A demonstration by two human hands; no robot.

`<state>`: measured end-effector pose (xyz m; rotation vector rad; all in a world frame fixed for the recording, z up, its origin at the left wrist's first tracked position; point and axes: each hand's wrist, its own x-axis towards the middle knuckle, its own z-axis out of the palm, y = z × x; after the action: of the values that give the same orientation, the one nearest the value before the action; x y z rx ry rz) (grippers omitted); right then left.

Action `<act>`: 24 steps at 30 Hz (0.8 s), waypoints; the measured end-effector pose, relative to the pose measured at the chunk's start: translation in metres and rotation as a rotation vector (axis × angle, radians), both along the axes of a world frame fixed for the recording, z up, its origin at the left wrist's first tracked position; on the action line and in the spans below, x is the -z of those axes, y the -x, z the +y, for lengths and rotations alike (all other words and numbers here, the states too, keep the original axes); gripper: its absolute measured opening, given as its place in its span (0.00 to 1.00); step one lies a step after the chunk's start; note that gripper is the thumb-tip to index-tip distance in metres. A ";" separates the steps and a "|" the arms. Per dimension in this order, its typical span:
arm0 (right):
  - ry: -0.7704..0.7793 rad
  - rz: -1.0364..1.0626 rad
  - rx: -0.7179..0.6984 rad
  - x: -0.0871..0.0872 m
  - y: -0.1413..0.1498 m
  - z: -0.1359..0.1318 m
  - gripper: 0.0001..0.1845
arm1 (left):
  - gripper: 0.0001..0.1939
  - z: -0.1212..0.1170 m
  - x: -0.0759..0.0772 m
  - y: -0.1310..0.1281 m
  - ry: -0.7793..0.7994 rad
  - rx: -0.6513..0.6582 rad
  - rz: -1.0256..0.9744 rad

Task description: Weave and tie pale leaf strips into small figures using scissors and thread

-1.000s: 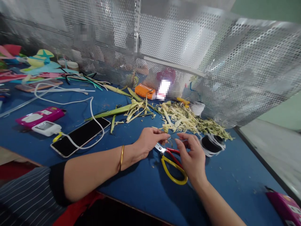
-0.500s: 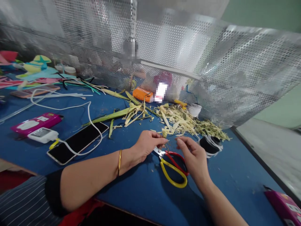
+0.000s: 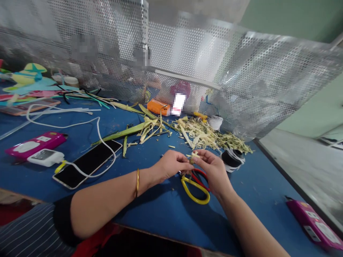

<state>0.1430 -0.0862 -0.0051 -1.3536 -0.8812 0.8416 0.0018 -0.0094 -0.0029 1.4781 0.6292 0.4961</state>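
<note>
My left hand point(image 3: 173, 166) and my right hand point(image 3: 215, 171) meet over the blue table, fingers closed in a pinch. Between the fingertips is a small pale plant piece point(image 3: 194, 155), mostly covered by the fingers. Both hands grip it from opposite sides. Scissors point(image 3: 197, 200) with one yellow and one red handle loop lie right below, their blades largely hidden by my left hand. Beyond the fingers spreads a pile of pale shredded plant strips point(image 3: 202, 132). A black spool wound with white cord point(image 3: 230, 160) stands close to my right hand.
Long green leaves point(image 3: 125, 131) lie left of the pile. A phone point(image 3: 88, 164), a white cable point(image 3: 99, 128) and a magenta power strip point(image 3: 37, 144) occupy the left. Another magenta power strip point(image 3: 312, 223) is at right. Perforated metal panels point(image 3: 184, 46) close off the back.
My right hand has come left to meet my left hand, and its fingers have closed on the pale piece. The view has shifted slightly to the right.
</note>
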 end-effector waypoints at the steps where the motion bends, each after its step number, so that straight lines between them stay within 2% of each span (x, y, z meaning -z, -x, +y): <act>1: -0.019 0.005 0.021 -0.001 -0.001 0.000 0.22 | 0.13 0.000 -0.003 0.001 0.034 0.007 -0.021; 5: -0.089 -0.008 0.110 -0.005 -0.004 0.000 0.22 | 0.19 -0.002 -0.009 0.002 0.104 -0.037 -0.030; 12: -0.023 -0.035 0.066 -0.005 -0.002 0.001 0.24 | 0.06 -0.002 -0.006 0.002 0.027 0.015 -0.003; 17: -0.029 -0.161 0.067 -0.013 -0.002 -0.001 0.23 | 0.08 0.001 -0.009 0.004 0.032 0.041 0.012; 20: -0.134 -0.328 0.159 -0.027 -0.021 0.006 0.21 | 0.15 0.003 -0.011 0.004 -0.009 -0.017 0.031; 22: -0.201 -0.433 0.282 -0.039 -0.048 0.016 0.22 | 0.15 0.003 -0.011 0.004 -0.011 -0.074 0.054; 24: -0.168 -0.551 0.433 -0.049 -0.084 0.028 0.22 | 0.13 0.002 -0.009 0.003 0.019 -0.085 0.073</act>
<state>0.2275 -0.0579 0.0438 -1.5746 -0.9958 0.0508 -0.0016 -0.0072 0.0058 1.4612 0.7545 0.5018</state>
